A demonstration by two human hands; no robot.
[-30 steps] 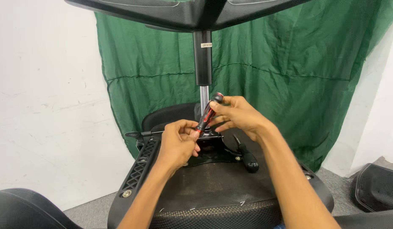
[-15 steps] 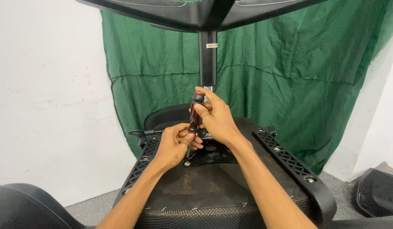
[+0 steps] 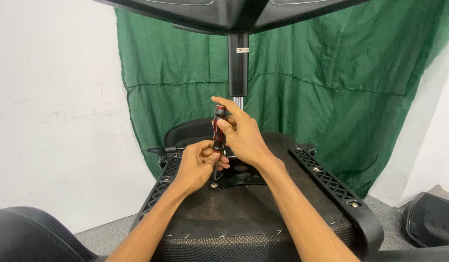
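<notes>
Holding: right hand (image 3: pixel 244 138) wrapped round the red and black handle of a screwdriver (image 3: pixel 218 127), fingers closed on it, index finger laid over the top end.
Tool pose: screwdriver upright, shaft pointing down at the black metal plate (image 3: pixel 244 175), tip close to a screw (image 3: pixel 213 185) at the plate's near left corner; whether the tip sits in the screw, cannot tell.
Left hand: left hand (image 3: pixel 198 167) low by the shaft, fingertips pinched together round the lower shaft, just above the plate.
Where: both hands over the middle of the upturned chair seat (image 3: pixel 244 218), on the far half of its underside, hands touching each other beside the tool.
Seat: dark mesh underside facing up, staples along the near edge.
Armrest brackets: black ribbed armrest (image 3: pixel 331 182) along the seat's right edge, another armrest (image 3: pixel 161 187) along the left edge, bolts showing on the right one.
Column: gas lift column (image 3: pixel 238 65) rising straight up behind the hands, black star base (image 3: pixel 234 12) across the top of the view.
Lever: thin black lever (image 3: pixel 168 149) sticking out left from the mechanism, just beside the left hand.
Backdrop: green cloth (image 3: pixel 331 87) hung behind the chair, white wall (image 3: pixel 55 106) on the left.
Floor: black chair part (image 3: pixel 428 221) at far right, another dark curved piece (image 3: pixel 30 237) at the near left corner.
</notes>
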